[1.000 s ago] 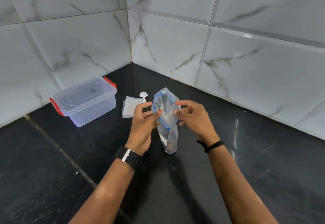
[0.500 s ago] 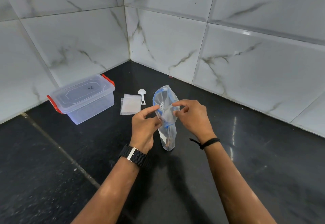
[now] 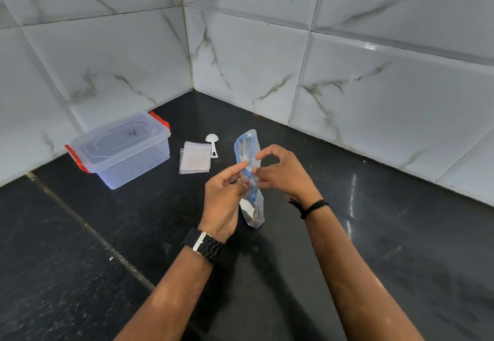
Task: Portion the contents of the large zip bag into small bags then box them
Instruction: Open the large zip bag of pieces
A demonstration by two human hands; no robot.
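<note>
— Two hands on it? 
— Yes. Left hand and right hand both pinch the zip bag's blue-edged mouth; it stands upright on the dark counter.
— Box?
— Lidded box left, small bags beside.

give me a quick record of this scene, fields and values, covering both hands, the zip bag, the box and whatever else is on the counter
left hand: pinches the zip bag's blue top edge
right hand: pinches the same edge from the other side
zip bag: clear, upright on the counter, small brownish contents at the bottom
box: clear plastic, lid on, red latches, near the left wall
small bags: flat stack between box and zip bag
scoop: white, lying beside the stack
counter: dark stone
</note>
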